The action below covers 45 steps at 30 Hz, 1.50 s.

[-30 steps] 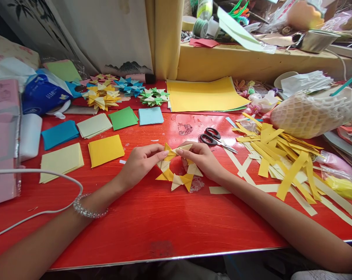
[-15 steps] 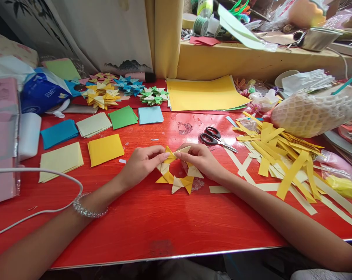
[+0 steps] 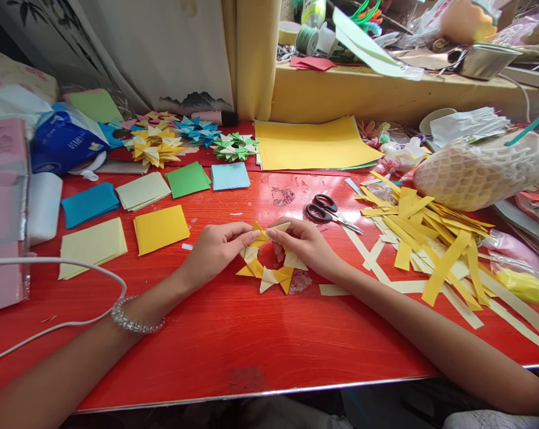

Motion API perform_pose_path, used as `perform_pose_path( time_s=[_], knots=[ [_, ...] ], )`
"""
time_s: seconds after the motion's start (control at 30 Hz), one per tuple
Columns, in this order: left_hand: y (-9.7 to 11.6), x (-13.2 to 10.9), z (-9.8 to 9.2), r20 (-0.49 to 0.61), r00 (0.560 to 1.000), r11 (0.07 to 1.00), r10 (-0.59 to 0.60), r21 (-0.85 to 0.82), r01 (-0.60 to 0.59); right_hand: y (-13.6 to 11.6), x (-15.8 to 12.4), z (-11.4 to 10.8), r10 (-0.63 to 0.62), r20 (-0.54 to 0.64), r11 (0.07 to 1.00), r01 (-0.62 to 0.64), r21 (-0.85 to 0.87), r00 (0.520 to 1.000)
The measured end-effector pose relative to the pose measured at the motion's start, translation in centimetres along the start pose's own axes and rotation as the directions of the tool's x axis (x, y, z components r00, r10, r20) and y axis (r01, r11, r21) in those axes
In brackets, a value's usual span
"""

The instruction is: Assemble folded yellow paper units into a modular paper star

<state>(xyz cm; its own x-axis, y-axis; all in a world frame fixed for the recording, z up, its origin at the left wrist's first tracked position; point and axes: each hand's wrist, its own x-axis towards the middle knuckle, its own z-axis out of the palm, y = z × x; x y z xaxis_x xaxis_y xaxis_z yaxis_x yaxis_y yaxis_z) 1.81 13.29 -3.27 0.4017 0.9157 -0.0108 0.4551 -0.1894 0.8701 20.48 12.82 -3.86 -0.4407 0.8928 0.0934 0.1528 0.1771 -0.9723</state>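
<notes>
The paper ring (image 3: 269,269), made of yellow and cream folded points, sits near the middle of the red table (image 3: 251,339), a little toward its near edge. Both hands grip it at its top. The left hand (image 3: 215,247) pinches a yellow point between thumb and forefinger. The right hand (image 3: 305,244) pinches a cream point that lies crosswise, left to right, with its tip toward the left fingertips. The two pinches nearly touch, so neither hand is nearer than the other. The rest of the ring hangs from the grips toward the near edge. Its lower points are at the table top, though I cannot tell whether they rest on it. The right hand's curled fingers cover the ring's right side.

The table is glossy and flat, and the stretch between the ring and the near edge is bare. Scissors (image 3: 332,213) lie just beyond the right hand. A loose heap of yellow and cream strips (image 3: 430,244) spreads toward the right edge, and one strip runs under the right forearm. To the left, well apart from the hands, are a yellow stack (image 3: 161,229) and a pale stack (image 3: 93,247) of squares. A white cable (image 3: 50,260) loops by the left forearm, which wears a bracelet (image 3: 135,322). Finished stars (image 3: 155,148) and a yellow sheet (image 3: 311,143) lie along the far edge.
</notes>
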Motion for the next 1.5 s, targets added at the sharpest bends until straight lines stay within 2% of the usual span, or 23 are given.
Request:
perform_pose_path(
  time_s=[0.2, 0.27, 0.33, 0.37, 0.43, 0.47, 0.5, 0.53, 0.57, 0.63, 0.7, 0.77, 0.8, 0.83, 0.9, 0.97, 1.0, 1.03, 1.07, 1.13, 1.2, 1.33, 1.5],
  knots=[
    [0.2, 0.0, 0.0, 0.005, 1.000, 1.000, -0.002, -0.020, 0.002, 0.1, 0.0, 0.3, 0.009, -0.034, 1.000, -0.009, -0.008, 0.999],
    [0.2, -0.1, 0.0, -0.017, 1.000, 0.997, 0.023, -0.075, -0.025, 0.2, 0.2, 0.3, 0.001, -0.145, 1.000, 0.000, 0.009, 0.989],
    [0.2, -0.1, 0.0, -0.131, 0.989, 0.988, 0.063, -0.133, -0.081, 0.5, 0.4, 0.1, -0.018, -0.316, 0.998, 0.038, 0.057, 0.949],
    [0.2, -0.1, 0.0, -0.231, 0.970, 0.983, 0.082, -0.141, -0.117, 0.7, 0.6, 0.0, -0.021, -0.402, 0.993, 0.065, 0.095, 0.915],
    [0.1, -0.2, -0.1, -0.457, 0.878, 0.979, 0.138, -0.073, -0.192, 1.2, 0.8, -0.3, 0.010, -0.518, 0.973, 0.112, 0.203, 0.855],
    [0.1, -0.3, -0.2, -0.542, 0.817, 0.973, 0.197, 0.002, -0.233, 1.4, 0.8, -0.4, 0.040, -0.520, 0.958, 0.115, 0.262, 0.853],
    [0.0, -0.3, -0.3, -0.582, 0.761, 0.955, 0.285, 0.104, -0.279, 1.5, 0.7, -0.4, 0.072, -0.472, 0.943, 0.094, 0.320, 0.879],
    [-0.2, -0.4, -0.4, -0.569, 0.719, 0.916, 0.399, 0.223, -0.332, 1.5, 0.6, -0.4, 0.098, -0.370, 0.928, 0.050, 0.369, 0.924],
    [-0.3, -0.5, -0.5, -0.501, 0.691, 0.853, 0.520, 0.345, -0.391, 1.4, 0.4, -0.4, 0.110, -0.235, 0.917, -0.008, 0.398, 0.966],
    [-0.7, -0.7, -0.5, -0.266, 0.638, 0.659, 0.722, 0.547, -0.517, 1.0, 0.1, -0.2, 0.120, 0.016, 0.918, -0.117, 0.379, 0.993],
    [-0.9, -0.8, -0.3, -0.045, 0.580, 0.465, 0.813, 0.649, -0.602, 0.7, -0.1, 0.0, 0.133, 0.085, 0.926, -0.154, 0.345, 0.988],
    [-0.9, -0.8, -0.2, 0.044, 0.560, 0.386, 0.828, 0.679, -0.625, 0.6, -0.1, 0.1, 0.159, 0.034, 0.917, -0.160, 0.366, 0.987],
    [-0.8, -0.8, -0.1, 0.039, 0.581, 0.407, 0.813, 0.675, -0.615, 0.7, 0.0, 0.1, 0.167, 0.002, 0.907, -0.155, 0.391, 0.986],
    [-0.6, -0.7, 0.0, 0.000, 0.624, 0.470, 0.781, 0.659, -0.588, 0.8, 0.1, 0.1, 0.166, -0.028, 0.899, -0.140, 0.415, 0.986],
    [-0.3, -0.6, 0.0, -0.166, 0.719, 0.662, 0.675, 0.568, -0.490, 1.2, 0.3, 0.0, 0.153, -0.068, 0.897, -0.110, 0.429, 0.986],
    [-0.1, -0.3, 0.0, -0.374, 0.794, 0.864, 0.480, 0.357, -0.354, 1.4, 0.5, -0.1, 0.127, -0.077, 0.908, -0.085, 0.410, 0.989],
    [0.0, -0.1, -0.1, -0.434, 0.831, 0.936, 0.349, 0.207, -0.286, 1.4, 0.5, -0.1, 0.112, -0.070, 0.914, -0.075, 0.400, 0.991],
    [0.0, 0.1, -0.1, -0.432, 0.877, 0.976, 0.212, 0.046, -0.213, 1.4, 0.5, -0.1, 0.096, -0.059, 0.918, -0.066, 0.391, 0.994],
    [-0.1, 0.3, -0.2, -0.373, 0.924, 0.986, 0.089, -0.100, -0.135, 1.4, 0.5, -0.1, 0.082, -0.047, 0.922, -0.058, 0.384, 0.996],
    [-0.1, 0.6, -0.3, -0.193, 0.980, 0.956, -0.057, -0.293, -0.002, 1.2, 0.5, -0.1, 0.069, -0.028, 0.930, -0.054, 0.363, 0.997],
    [-0.1, 0.7, -0.4, -0.112, 0.990, 0.927, -0.088, -0.373, 0.040, 1.1, 0.5, -0.1, 0.085, -0.018, 0.939, -0.074, 0.335, 0.996],
    [0.1, 0.8, -0.4, -0.151, 0.983, 0.880, -0.102, -0.474, 0.018, 1.2, 0.6, 0.0, 0.125, -0.018, 0.943, -0.113, 0.315, 0.992],
    [-0.1, 0.7, -0.2, -0.003, 0.991, 0.883, -0.135, -0.454, 0.119, 1.1, 0.6, 0.0, 0.120, -0.030, 0.947, -0.105, 0.304, 0.992]
  ],
)
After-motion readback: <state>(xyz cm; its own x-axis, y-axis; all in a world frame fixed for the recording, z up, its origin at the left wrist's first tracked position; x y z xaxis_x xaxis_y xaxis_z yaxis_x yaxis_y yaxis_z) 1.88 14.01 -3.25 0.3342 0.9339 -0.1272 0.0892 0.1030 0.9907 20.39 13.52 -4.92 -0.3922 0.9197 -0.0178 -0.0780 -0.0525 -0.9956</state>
